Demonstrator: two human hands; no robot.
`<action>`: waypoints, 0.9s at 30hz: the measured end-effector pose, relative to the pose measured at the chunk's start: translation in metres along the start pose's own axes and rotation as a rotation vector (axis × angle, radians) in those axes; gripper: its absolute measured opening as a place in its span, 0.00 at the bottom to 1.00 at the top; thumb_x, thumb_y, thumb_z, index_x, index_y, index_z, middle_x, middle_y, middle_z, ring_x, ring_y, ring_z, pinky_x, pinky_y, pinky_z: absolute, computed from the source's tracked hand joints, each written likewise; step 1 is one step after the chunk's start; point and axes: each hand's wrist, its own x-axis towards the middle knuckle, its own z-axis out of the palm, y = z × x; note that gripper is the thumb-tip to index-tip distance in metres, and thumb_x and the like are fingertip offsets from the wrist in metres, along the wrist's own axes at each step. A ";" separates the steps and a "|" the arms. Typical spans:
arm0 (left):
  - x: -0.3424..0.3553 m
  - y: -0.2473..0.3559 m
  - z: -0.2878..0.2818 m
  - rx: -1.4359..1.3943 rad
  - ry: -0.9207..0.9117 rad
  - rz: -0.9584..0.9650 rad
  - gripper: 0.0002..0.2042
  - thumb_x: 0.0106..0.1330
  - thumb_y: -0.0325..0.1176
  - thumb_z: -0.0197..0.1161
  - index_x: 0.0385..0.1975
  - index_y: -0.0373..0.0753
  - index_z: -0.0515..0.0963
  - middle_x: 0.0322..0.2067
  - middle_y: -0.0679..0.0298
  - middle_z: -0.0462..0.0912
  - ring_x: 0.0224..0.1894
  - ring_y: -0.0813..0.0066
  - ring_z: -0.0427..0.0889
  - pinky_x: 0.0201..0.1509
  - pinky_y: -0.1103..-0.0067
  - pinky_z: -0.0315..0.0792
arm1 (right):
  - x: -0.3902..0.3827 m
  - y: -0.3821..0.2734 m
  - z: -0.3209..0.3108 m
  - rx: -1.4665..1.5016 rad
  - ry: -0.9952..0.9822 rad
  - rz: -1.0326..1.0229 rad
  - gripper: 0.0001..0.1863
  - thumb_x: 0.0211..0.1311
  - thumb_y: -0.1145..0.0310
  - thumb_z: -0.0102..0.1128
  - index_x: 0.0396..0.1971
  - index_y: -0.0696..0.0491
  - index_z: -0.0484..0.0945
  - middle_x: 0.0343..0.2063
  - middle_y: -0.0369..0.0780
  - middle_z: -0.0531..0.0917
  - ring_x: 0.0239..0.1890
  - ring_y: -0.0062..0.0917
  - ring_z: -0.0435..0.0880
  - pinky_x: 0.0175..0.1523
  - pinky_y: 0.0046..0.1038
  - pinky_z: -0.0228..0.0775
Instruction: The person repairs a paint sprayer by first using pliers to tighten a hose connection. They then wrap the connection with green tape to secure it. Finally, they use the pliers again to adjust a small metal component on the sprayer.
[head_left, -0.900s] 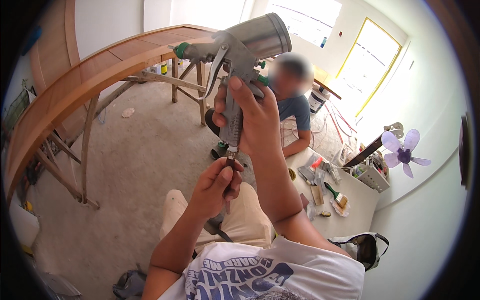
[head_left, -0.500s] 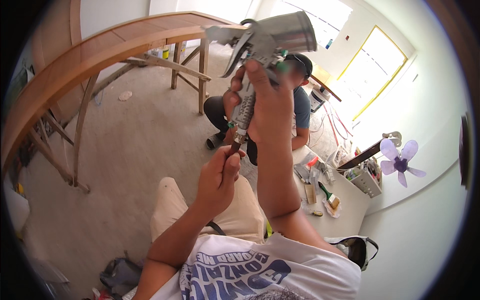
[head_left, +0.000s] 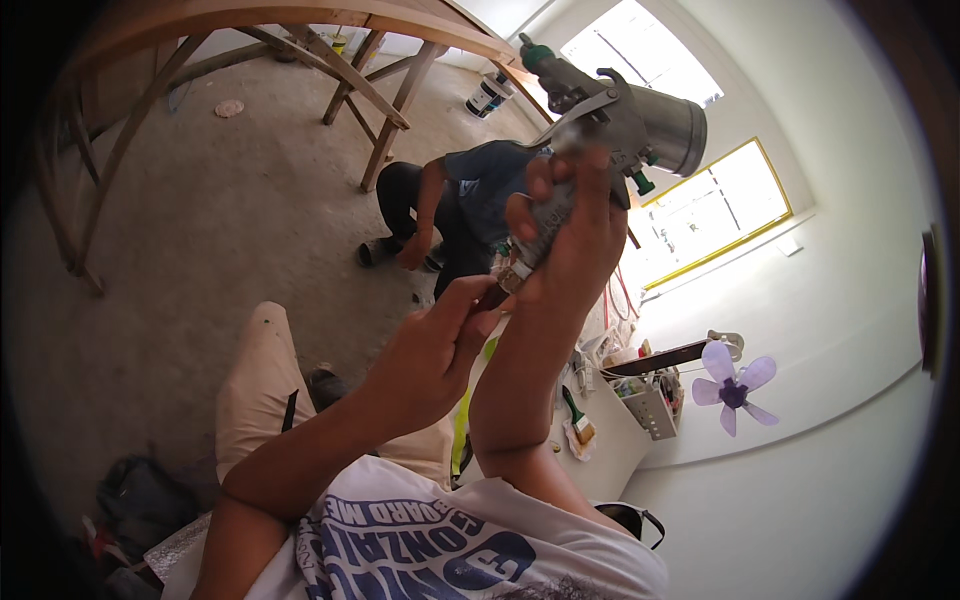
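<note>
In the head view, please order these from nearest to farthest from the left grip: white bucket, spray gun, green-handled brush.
From the left grip:
1. Spray gun: ahead, held in the right grip.
2. Green-handled brush: to the right, on the pale surface.
3. White bucket: far ahead, beyond the crouching person.

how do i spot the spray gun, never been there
Start at the bright, yellow-framed opening. Up and left of it, the person's right hand grips the spray gun. Its wide metal cup and green knobs set it apart from the dark piece in the left hand.
</note>
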 end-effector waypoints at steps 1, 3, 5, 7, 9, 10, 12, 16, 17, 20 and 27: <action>-0.001 -0.008 -0.001 0.030 0.009 0.026 0.12 0.77 0.36 0.48 0.51 0.35 0.69 0.27 0.57 0.76 0.28 0.65 0.75 0.32 0.73 0.70 | 0.000 0.001 0.003 -0.054 0.046 -0.018 0.14 0.70 0.61 0.60 0.38 0.57 0.72 0.29 0.37 0.74 0.28 0.21 0.73 0.17 0.19 0.57; -0.002 -0.012 -0.003 0.074 0.037 0.057 0.12 0.78 0.37 0.48 0.48 0.34 0.70 0.23 0.62 0.74 0.23 0.75 0.70 0.30 0.76 0.68 | -0.001 0.000 0.013 -0.178 0.105 -0.034 0.15 0.70 0.60 0.60 0.36 0.58 0.72 0.28 0.37 0.74 0.27 0.20 0.73 0.16 0.19 0.56; -0.002 -0.013 -0.002 0.098 0.075 0.067 0.12 0.78 0.37 0.48 0.46 0.34 0.70 0.22 0.61 0.74 0.22 0.74 0.71 0.29 0.76 0.68 | -0.002 0.000 0.017 -0.261 0.142 -0.060 0.16 0.70 0.58 0.60 0.34 0.58 0.72 0.27 0.38 0.75 0.25 0.20 0.73 0.16 0.19 0.55; -0.002 -0.013 0.003 0.053 0.091 0.061 0.12 0.78 0.38 0.49 0.45 0.34 0.71 0.22 0.62 0.74 0.21 0.76 0.70 0.28 0.76 0.67 | 0.000 0.000 0.013 -0.302 0.159 -0.095 0.18 0.70 0.57 0.60 0.32 0.58 0.72 0.26 0.40 0.76 0.24 0.20 0.73 0.16 0.19 0.55; -0.003 -0.010 -0.001 0.011 0.080 0.026 0.13 0.78 0.39 0.49 0.44 0.34 0.71 0.21 0.62 0.74 0.21 0.79 0.70 0.27 0.77 0.66 | -0.001 0.003 0.016 -0.262 0.201 -0.073 0.15 0.70 0.59 0.59 0.30 0.56 0.72 0.25 0.37 0.73 0.24 0.19 0.72 0.15 0.19 0.55; -0.005 -0.004 -0.004 -0.010 0.057 -0.008 0.13 0.78 0.40 0.49 0.43 0.34 0.71 0.21 0.63 0.73 0.21 0.80 0.70 0.27 0.78 0.66 | -0.002 0.005 0.016 -0.242 0.223 -0.062 0.14 0.71 0.61 0.59 0.30 0.56 0.72 0.24 0.36 0.72 0.24 0.19 0.72 0.15 0.19 0.54; -0.006 0.000 -0.006 -0.062 0.030 -0.050 0.14 0.78 0.41 0.49 0.42 0.34 0.71 0.20 0.64 0.73 0.21 0.83 0.69 0.26 0.80 0.64 | -0.003 0.005 0.012 -0.228 0.188 -0.061 0.14 0.71 0.61 0.58 0.30 0.55 0.72 0.24 0.36 0.72 0.24 0.18 0.72 0.15 0.19 0.54; -0.009 -0.003 -0.003 -0.183 0.033 -0.055 0.15 0.79 0.43 0.47 0.42 0.35 0.72 0.20 0.69 0.70 0.21 0.87 0.66 0.25 0.82 0.62 | -0.007 0.003 0.014 -0.225 0.163 -0.059 0.15 0.71 0.60 0.59 0.30 0.55 0.72 0.25 0.35 0.72 0.24 0.18 0.72 0.14 0.19 0.54; -0.009 -0.002 -0.001 -0.220 0.035 -0.043 0.15 0.79 0.43 0.47 0.42 0.35 0.72 0.19 0.71 0.70 0.21 0.88 0.65 0.25 0.83 0.62 | -0.008 0.002 0.013 -0.205 0.141 -0.078 0.15 0.71 0.60 0.59 0.30 0.55 0.72 0.25 0.35 0.72 0.24 0.18 0.72 0.14 0.18 0.54; -0.010 -0.002 0.002 -0.387 -0.014 -0.116 0.14 0.79 0.43 0.46 0.42 0.37 0.72 0.20 0.73 0.67 0.20 0.90 0.62 0.23 0.85 0.58 | -0.009 0.000 0.010 -0.162 0.086 -0.127 0.15 0.70 0.59 0.60 0.31 0.55 0.71 0.25 0.35 0.71 0.24 0.18 0.72 0.14 0.18 0.54; -0.009 0.007 0.000 -0.928 -0.166 -0.402 0.15 0.78 0.46 0.48 0.41 0.40 0.70 0.19 0.76 0.60 0.18 0.89 0.56 0.21 0.86 0.52 | -0.013 -0.004 0.012 -0.164 0.074 -0.150 0.16 0.70 0.58 0.60 0.34 0.56 0.71 0.26 0.34 0.70 0.25 0.16 0.70 0.14 0.17 0.53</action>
